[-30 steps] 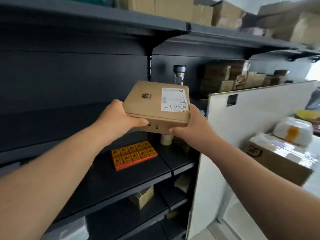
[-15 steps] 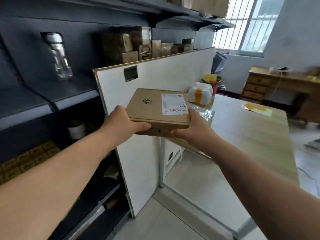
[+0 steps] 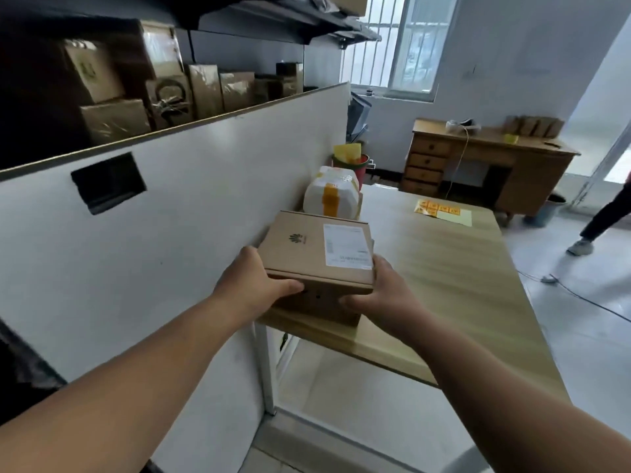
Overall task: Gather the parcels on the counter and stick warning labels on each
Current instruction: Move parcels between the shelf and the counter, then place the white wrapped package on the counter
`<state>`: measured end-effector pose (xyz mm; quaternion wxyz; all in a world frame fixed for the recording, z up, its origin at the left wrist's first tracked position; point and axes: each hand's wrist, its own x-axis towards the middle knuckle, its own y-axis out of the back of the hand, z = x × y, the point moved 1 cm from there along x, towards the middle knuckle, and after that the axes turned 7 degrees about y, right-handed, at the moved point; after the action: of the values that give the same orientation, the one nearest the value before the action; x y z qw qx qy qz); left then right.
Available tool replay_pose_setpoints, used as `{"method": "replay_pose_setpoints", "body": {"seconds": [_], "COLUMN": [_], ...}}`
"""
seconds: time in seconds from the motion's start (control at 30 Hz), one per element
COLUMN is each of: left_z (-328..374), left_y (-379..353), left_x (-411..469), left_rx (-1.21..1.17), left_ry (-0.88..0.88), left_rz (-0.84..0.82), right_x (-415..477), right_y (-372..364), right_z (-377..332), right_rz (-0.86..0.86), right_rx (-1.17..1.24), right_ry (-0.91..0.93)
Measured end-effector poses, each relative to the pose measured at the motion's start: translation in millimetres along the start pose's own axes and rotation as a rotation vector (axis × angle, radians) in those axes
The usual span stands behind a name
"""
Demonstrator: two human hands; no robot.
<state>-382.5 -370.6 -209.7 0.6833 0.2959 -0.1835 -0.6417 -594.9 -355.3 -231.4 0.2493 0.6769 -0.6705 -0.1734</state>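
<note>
Gripping the box (image 3: 317,250) at mid frame, the left hand (image 3: 247,285) and right hand (image 3: 387,297) hold it flat, likely to set on the table (image 3: 444,268)

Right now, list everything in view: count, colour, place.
cardboard box: one, brown with a white shipping label, at the counter's near corner
white parcel: one, white with yellow tape, on the counter behind the box
label sheet: one, yellow-orange, far side of the counter
counter: one, light wood, right of the partition
partition: one, white, left of the counter
shelf boxes: several, brown, behind the partition
desk: one, brown wood, below the window
hands: two, bare, left hand and right hand gripping the cardboard box's sides
</note>
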Motion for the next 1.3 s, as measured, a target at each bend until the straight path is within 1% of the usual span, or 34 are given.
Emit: {"method": "replay_pose_setpoints", "body": {"seconds": [0.13,0.23,0.33,0.5,0.67,0.8,0.83,0.9,1.0,1.07,1.17,1.23,1.3], "left_z": [18,26,29,29,19,-1,-4,-1,17,35,70,91,109], "left_y": [-18,-32,-49,-81,-104,-121,-124,-126,-125,-125,-133,-144,-160], "left_x": [42,74,109,158,194,212,214,210,196,185,158,137,112], "left_rx": [0.002,0.019,0.029,0.011,0.052,0.216,0.267,0.376,0.534,0.617,0.68,0.71,0.724], "left_ry": [-0.049,-0.037,0.023,0.123,0.215,0.292,0.32,0.372,0.412,0.315,0.08,-0.07,-0.17], "left_rz": [-0.006,0.003,0.026,0.104,0.147,0.132,0.129,0.114,0.11,0.161,0.243,0.249,0.206], "right_x": [45,80,117,176,217,225,225,225,219,209,185,159,128], "right_y": [2,4,6,10,8,1,2,5,21,40,77,103,126], "right_z": [24,42,60,89,121,139,141,143,137,132,130,131,131], "right_rz": [0.022,0.019,0.011,-0.055,-0.187,-0.416,-0.442,-0.442,-0.381,-0.327,-0.253,-0.207,-0.172], "right_rx": [-0.006,0.022,0.018,-0.007,-0.048,-0.24,-0.265,-0.252,-0.218,-0.226,-0.328,-0.401,-0.452], "right_ry": [-0.04,-0.069,-0.035,0.013,0.006,0.016,0.024,0.046,0.095,0.12,0.122,0.116,0.124]}}
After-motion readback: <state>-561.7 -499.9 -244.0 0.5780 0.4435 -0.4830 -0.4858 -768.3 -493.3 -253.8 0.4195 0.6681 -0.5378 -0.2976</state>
